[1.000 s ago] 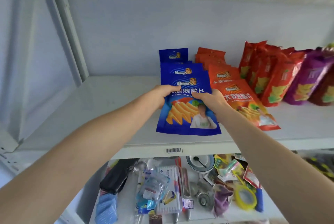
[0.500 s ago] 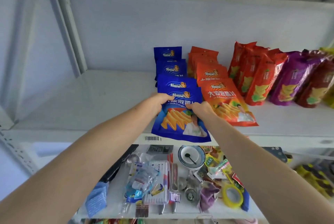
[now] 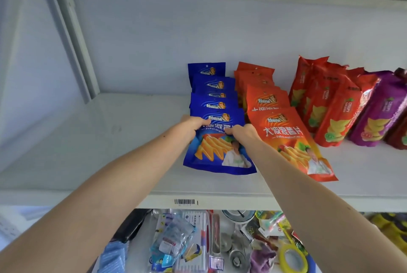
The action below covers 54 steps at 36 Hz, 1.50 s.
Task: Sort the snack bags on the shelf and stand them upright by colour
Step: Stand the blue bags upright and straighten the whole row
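Several blue snack bags lean back in an overlapping row on the white shelf (image 3: pixel 105 145). The front blue bag (image 3: pixel 218 153) lies slanted toward me. My left hand (image 3: pixel 191 126) grips its upper left edge and my right hand (image 3: pixel 244 133) holds its upper right part, fingers curled over the bag. Right beside it runs a similar row of orange bags (image 3: pixel 286 138), the front one lying slanted. Further right, red bags (image 3: pixel 326 101) and a purple bag (image 3: pixel 381 109) stand leaning against each other.
The shelf's left half is bare up to the side wall. Its front lip carries a barcode label (image 3: pixel 184 201). The shelf below (image 3: pixel 220 239) is crowded with small packets, a tape roll (image 3: pixel 293 259) and other clutter. Another shelf board closes in overhead.
Both hands keep hold of the front blue bag. It has shifted back from the shelf's front edge toward the row, and my view has tilted slightly.
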### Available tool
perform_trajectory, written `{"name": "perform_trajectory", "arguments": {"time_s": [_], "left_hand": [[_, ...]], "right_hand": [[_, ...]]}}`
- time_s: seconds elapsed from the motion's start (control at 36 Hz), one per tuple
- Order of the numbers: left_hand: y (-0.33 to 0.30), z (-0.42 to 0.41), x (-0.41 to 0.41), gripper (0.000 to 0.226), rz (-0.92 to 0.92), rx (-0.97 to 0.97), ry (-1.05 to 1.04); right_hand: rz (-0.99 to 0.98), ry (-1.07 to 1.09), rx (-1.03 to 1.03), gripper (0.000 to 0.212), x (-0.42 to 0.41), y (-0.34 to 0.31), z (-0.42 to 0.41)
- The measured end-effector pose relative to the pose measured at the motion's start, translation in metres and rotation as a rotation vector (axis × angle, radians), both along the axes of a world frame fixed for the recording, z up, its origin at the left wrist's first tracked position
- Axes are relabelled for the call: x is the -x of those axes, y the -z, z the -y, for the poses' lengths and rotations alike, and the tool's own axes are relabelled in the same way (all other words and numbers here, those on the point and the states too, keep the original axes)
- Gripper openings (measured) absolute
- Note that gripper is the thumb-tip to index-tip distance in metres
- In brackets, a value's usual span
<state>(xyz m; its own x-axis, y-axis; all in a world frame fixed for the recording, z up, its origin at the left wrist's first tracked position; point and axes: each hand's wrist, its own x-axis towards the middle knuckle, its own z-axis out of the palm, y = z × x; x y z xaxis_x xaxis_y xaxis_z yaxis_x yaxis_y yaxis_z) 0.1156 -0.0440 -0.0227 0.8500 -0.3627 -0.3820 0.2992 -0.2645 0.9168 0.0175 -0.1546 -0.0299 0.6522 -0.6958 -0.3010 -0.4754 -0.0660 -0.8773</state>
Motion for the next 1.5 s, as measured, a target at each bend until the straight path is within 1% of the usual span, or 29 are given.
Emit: {"name": "perform_trajectory", "arguments": {"time_s": [0.11,0.22,0.25,0.33,0.42,0.5,0.58,0.67,0.75,0.81,0.89,0.94,1.0,1.11,1.22,1.28,1.36,1.44,1.5], "left_hand": [[0.001,0.009,-0.018,0.054,-0.002,0.022,0.006],[0.008,0.016,-0.033,0.052,0.004,0.087,0.003],[0.011,0.017,-0.035,0.053,0.013,0.102,-0.009],[0.014,0.015,-0.035,0.05,0.016,0.155,0.004],[0.01,0.007,-0.025,0.036,0.006,0.211,0.053],[0.006,-0.002,-0.016,0.025,-0.004,0.22,0.08],[0.007,-0.01,-0.015,0.031,0.031,0.19,0.03],[0.011,-0.013,-0.015,0.048,0.158,0.21,-0.014],[0.017,-0.018,-0.005,0.074,0.298,0.162,0.001],[0.023,-0.018,0.0,0.082,0.391,0.134,0.038],[0.028,-0.016,0.005,0.071,0.507,0.018,0.068],[0.03,-0.014,0.004,0.061,0.549,-0.081,0.101],[0.029,-0.013,0.004,0.058,0.581,-0.163,0.124],[0.028,-0.011,0.001,0.059,0.618,-0.247,0.12],[0.024,-0.012,-0.001,0.068,0.664,-0.357,0.105],[0.02,-0.011,0.001,0.069,0.724,-0.446,0.078],[0.009,-0.007,0.008,0.067,0.859,-0.577,0.046],[-0.002,0.004,0.019,0.063,0.995,-0.612,0.055],[-0.008,0.018,0.03,0.062,1.084,-0.608,0.107]], "right_hand": [[0.009,0.009,0.004,0.028,-0.018,0.0,0.008],[0.018,0.001,0.019,0.029,-0.026,-0.002,0.012],[0.013,0.004,0.026,0.033,-0.027,-0.002,0.013],[0.02,0.03,0.057,0.056,-0.027,-0.001,0.011],[0.01,0.048,0.232,0.074,-0.019,0.001,0.006],[-0.015,0.021,0.431,0.076,-0.001,0.002,-0.008],[-0.069,-0.035,0.605,0.08,0.016,0.008,-0.026],[-0.128,-0.061,0.702,0.091,0.028,0.018,-0.044],[-0.138,-0.075,0.747,0.096,0.036,0.03,-0.055],[-0.161,-0.113,0.748,0.097,0.039,0.037,-0.06],[-0.187,-0.139,0.745,0.098,0.042,0.044,-0.061],[-0.169,-0.127,0.77,0.097,0.042,0.046,-0.06],[-0.159,-0.125,0.789,0.097,0.042,0.048,-0.059],[-0.141,-0.134,0.782,0.097,0.043,0.046,-0.057],[-0.087,-0.118,0.796,0.098,0.052,0.039,-0.053],[-0.052,-0.106,0.835,0.092,0.059,0.036,-0.048],[0.028,-0.098,0.895,0.079,0.074,0.03,-0.033],[0.038,-0.094,0.97,0.07,0.09,0.024,-0.012],[0.027,-0.05,1.01,0.066,0.103,0.022,0.006]]}}
